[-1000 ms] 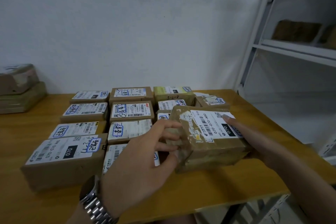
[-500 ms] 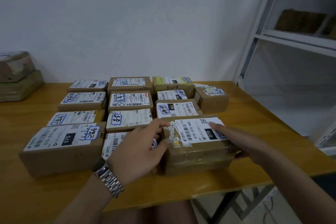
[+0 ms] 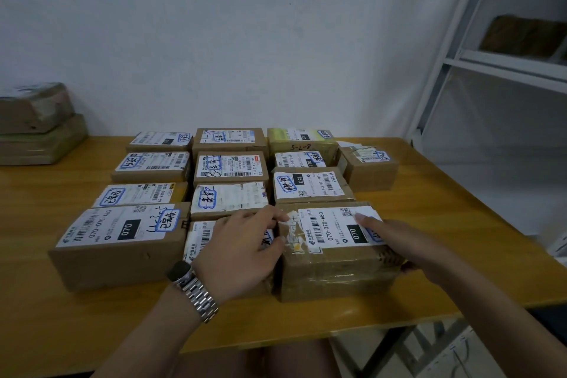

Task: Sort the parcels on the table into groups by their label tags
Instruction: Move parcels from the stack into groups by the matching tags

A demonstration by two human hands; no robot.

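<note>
**Both hands set against a taped parcel at the front of the table**

Head view. The left hand [image 3: 242, 250] is laid against the left end of a taped brown parcel [image 3: 334, 267], fingers half curled: the fingertips are pressed on the torn tape at the parcel's top left corner, and the thumb is placed lower on its left face. A metal-link wristwatch [image 3: 196, 288] is worn on that wrist. The right hand [image 3: 411, 252] is stretched out nearly flat along the parcel's right side, its forefinger laid over the right edge of the white label [image 3: 334, 229], on which "070" is printed in a black block; the remaining fingers are hidden behind the parcel's right end. The parcel is thus braced between the two hands rather than enclosed by either, and it is set down on the table [image 3: 46, 316], close to the near edge, at the front of the right-hand column of boxes.

The table is of yellow-brown wood and is pushed against a plain white wall [image 3: 245, 40]. More labelled parcels are laid out on it in rows and columns, most touching their neighbours. A large box also marked "070" [image 3: 122, 242] stands at the front left; a box marked "150" [image 3: 310, 184] lies just behind the braced parcel; a small box [image 3: 369, 169] is set apart at the back right. Two wrapped packages [image 3: 36, 126] are stacked at the far left. A white metal shelf unit [image 3: 503, 65] stands to the right, and a brown package is kept on one shelf.
</note>
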